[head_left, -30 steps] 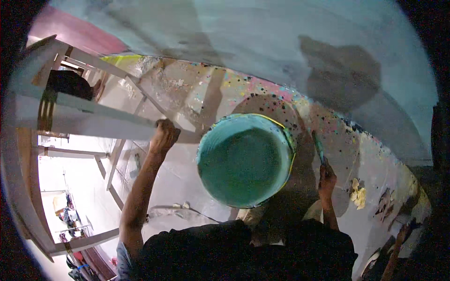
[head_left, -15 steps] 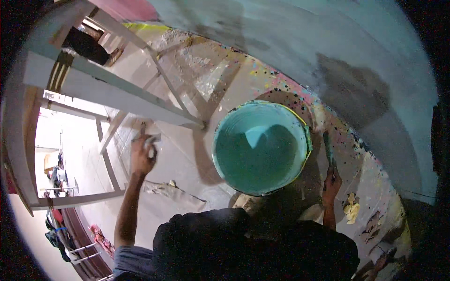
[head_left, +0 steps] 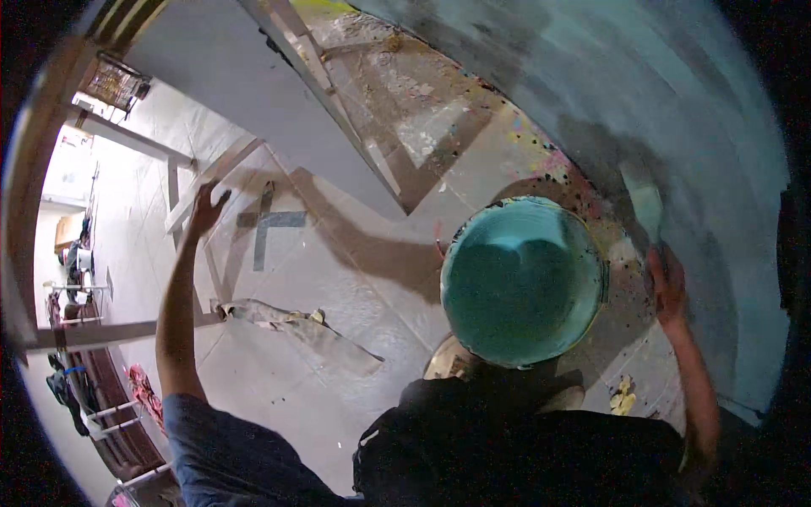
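By the wall, right grip wraps a brush — left grip spread

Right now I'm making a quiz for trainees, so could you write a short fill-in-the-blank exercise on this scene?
The left hand holds ____.
The flat-ended tool is in the ____ hand.
In the picture, the grey cross-shaped mark lies to the ____ of the bucket.
The crumpled scraps below and right of the bucket are ____ in colour.

Missing words: nothing; right; left; yellow.
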Demonstrator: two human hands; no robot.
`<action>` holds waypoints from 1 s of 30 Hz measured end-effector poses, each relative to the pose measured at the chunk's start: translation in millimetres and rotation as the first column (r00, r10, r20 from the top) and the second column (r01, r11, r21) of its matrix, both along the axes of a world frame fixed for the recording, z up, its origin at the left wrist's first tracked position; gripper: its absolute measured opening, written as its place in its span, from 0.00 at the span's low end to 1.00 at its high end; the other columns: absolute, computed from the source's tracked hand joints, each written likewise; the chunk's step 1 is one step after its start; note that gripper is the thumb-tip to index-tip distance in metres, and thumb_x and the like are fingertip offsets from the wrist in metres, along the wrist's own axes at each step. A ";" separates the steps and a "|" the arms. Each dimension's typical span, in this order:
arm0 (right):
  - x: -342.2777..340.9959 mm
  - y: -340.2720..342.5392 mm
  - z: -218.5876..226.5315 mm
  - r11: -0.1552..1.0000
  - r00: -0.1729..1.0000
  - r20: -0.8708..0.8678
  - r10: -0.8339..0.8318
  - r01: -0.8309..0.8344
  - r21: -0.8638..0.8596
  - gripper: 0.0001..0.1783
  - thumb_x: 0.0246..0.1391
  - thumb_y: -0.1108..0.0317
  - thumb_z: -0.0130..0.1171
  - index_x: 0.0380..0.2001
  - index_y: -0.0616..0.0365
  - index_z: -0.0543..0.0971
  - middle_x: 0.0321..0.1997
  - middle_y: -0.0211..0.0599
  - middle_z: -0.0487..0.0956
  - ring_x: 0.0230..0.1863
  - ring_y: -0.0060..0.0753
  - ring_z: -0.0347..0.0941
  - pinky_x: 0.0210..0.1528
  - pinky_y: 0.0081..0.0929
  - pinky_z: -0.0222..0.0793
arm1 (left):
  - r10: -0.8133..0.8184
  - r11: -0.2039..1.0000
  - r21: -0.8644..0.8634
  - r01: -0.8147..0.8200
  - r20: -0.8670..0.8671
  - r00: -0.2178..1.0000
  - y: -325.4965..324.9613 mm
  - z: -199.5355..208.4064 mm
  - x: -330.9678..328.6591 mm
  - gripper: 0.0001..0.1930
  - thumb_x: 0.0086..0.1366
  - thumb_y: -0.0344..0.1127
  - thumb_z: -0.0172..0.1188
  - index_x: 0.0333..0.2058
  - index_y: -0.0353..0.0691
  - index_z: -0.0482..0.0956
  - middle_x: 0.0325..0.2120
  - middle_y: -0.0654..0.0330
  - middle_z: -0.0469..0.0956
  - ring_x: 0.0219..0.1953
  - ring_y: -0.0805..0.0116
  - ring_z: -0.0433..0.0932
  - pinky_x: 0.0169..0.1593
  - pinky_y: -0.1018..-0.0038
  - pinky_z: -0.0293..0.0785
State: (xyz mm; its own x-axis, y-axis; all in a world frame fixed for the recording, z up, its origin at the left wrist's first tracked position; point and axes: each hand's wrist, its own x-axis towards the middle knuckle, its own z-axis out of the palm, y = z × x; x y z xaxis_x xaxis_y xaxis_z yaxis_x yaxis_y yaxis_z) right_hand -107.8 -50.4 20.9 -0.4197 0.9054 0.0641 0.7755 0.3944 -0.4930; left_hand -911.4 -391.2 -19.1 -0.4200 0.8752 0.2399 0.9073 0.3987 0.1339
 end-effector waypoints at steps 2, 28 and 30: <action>-60.8 1.5 43.0 0.946 0.967 -0.050 0.249 -0.254 -0.203 0.17 0.54 0.57 0.44 0.39 0.59 0.69 0.19 0.24 0.64 0.19 0.14 0.56 0.21 0.18 0.53 | -0.053 0.998 0.031 0.054 -0.031 0.998 33.4 -12.5 -48.4 0.21 0.57 0.43 0.52 0.43 0.33 0.67 0.41 0.47 0.68 0.44 0.49 0.66 0.47 0.65 0.62; -468.3 -118.7 28.3 0.939 0.141 -0.945 -0.296 -0.138 -0.315 0.10 0.55 0.67 0.42 0.34 0.65 0.64 0.16 0.46 0.66 0.17 0.41 0.65 0.20 0.33 0.57 | -0.312 0.939 0.002 0.344 0.424 0.850 149.3 -135.2 110.3 0.18 0.61 0.41 0.44 0.46 0.35 0.64 0.45 0.50 0.66 0.47 0.55 0.64 0.46 0.64 0.62; -464.1 -123.5 18.8 0.990 0.350 -0.928 -0.126 0.105 -0.095 0.11 0.55 0.67 0.42 0.35 0.66 0.64 0.16 0.46 0.66 0.17 0.40 0.64 0.20 0.33 0.56 | -0.310 0.941 0.010 0.339 0.433 0.847 138.1 -132.5 117.0 0.18 0.61 0.41 0.44 0.46 0.35 0.64 0.45 0.50 0.66 0.47 0.55 0.64 0.46 0.64 0.62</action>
State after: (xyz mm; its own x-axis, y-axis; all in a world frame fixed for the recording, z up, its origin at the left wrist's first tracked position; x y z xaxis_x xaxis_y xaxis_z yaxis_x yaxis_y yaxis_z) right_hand -571.9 -173.9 39.7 0.0078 0.9451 0.3267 -0.1465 0.3243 -0.9345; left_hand -794.4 -253.2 -151.6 -0.1573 0.9866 0.0429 0.8484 0.1128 0.5173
